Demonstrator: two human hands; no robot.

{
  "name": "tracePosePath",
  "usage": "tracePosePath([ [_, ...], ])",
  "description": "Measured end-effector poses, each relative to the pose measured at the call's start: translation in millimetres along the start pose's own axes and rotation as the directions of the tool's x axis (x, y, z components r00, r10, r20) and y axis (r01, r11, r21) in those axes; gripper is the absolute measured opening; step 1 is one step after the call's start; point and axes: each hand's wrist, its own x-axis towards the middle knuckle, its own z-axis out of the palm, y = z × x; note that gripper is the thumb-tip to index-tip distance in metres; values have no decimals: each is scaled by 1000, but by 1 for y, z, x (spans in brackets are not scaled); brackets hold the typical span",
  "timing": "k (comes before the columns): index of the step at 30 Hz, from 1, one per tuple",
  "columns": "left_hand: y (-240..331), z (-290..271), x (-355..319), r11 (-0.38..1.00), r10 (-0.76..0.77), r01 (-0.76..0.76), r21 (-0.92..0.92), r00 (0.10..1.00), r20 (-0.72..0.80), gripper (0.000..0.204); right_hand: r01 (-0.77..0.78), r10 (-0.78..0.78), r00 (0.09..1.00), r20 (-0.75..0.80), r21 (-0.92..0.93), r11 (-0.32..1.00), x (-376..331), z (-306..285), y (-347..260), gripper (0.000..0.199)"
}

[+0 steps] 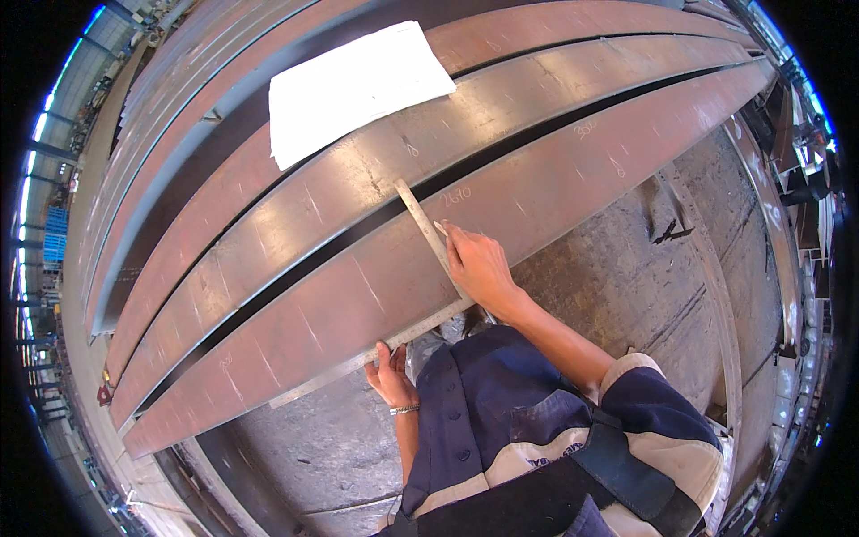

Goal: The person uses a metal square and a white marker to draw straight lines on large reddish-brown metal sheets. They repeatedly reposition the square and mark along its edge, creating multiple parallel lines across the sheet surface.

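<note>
A pale metal framing square [420, 219] lies on the nearest reddish-brown steel beam [349, 286]. Its short arm crosses the beam's face and reaches over the dark gap to the second beam [358, 174], while the long arm runs along the near edge. My left hand [391, 379] pinches that long arm at the edge, thumb and fingers closed on it. Beside the short arm, my right hand [480, 268] is closed around a thin pale stick of chalk [439, 229], its tip close to the blade. White chalk strokes and figures mark the beams.
White paper sheets [358, 94] rest on the beams farther back. More long steel beams [192, 134] are stacked at the far left. Stained floor [582, 242] and a narrow curved metal strip [716, 286] lie to my right.
</note>
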Motion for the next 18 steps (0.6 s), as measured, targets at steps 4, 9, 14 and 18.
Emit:
tracePosePath([
  [4,1,0,0,1000,19,-19,-4,999,34,32,22,-20,999,38,-37,999,15,6,-4,30],
  [9,0,1,-1,1000,24,-24,-2,1000,7,32,32,-29,998,63,-40,999,24,9,-7,29],
  [14,-2,0,0,1000,26,-26,4,1000,-2,32,9,11,986,165,-117,993,23,-1,-15,21],
  [18,-3,-1,0,1000,2,-2,-3,1000,-22,35,46,11,956,292,-185,982,-6,-29,-22,15],
])
